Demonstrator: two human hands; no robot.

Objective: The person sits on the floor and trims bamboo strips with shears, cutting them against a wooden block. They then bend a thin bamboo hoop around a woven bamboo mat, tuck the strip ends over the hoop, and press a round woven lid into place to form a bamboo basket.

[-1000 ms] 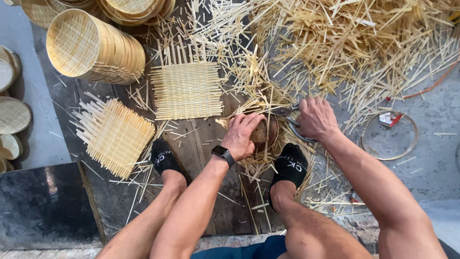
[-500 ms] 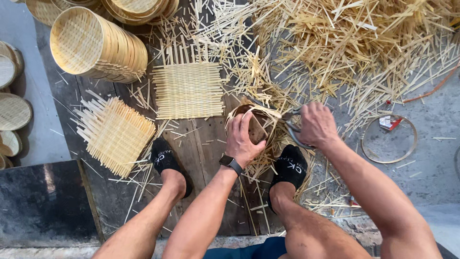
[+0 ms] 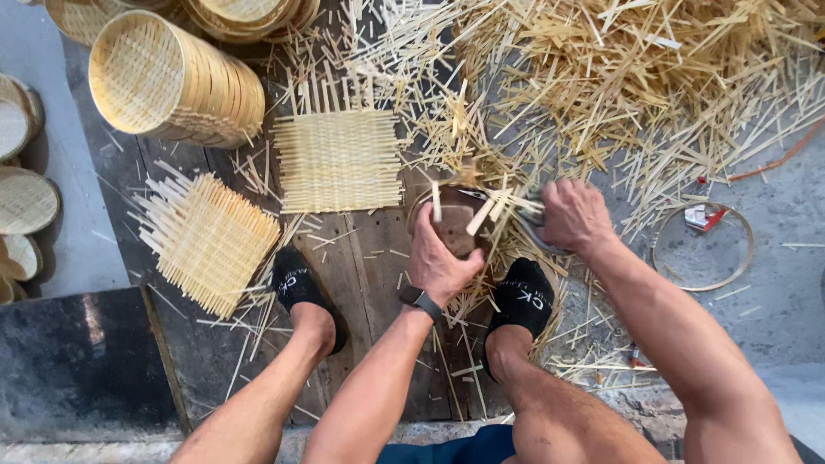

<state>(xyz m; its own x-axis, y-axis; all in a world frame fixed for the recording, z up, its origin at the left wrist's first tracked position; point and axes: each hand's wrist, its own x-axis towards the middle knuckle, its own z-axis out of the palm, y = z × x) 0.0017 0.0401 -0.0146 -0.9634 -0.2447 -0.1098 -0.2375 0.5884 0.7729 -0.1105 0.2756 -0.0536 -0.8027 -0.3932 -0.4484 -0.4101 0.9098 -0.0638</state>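
My left hand [image 3: 440, 260], with a watch on the wrist, grips a small round brown basket piece [image 3: 457, 213] with loose bamboo strips sticking out of its rim. It is tilted up on edge above the wooden board [image 3: 378, 258], between my two black-socked feet. My right hand [image 3: 574, 215] is just right of the piece, closed around a dark tool [image 3: 529, 216] that is mostly hidden by the fingers. What kind of tool it is cannot be made out.
Two square woven bamboo mats [image 3: 338, 161] [image 3: 206, 241] lie on the board. A stack of round baskets [image 3: 172, 82] lies on its side at the upper left. A heap of bamboo strips [image 3: 644, 77] fills the upper right. A thin hoop [image 3: 703, 247] lies at the right.
My left hand has lifted the round piece off the board and tipped it up on edge. My right hand has stayed beside it.
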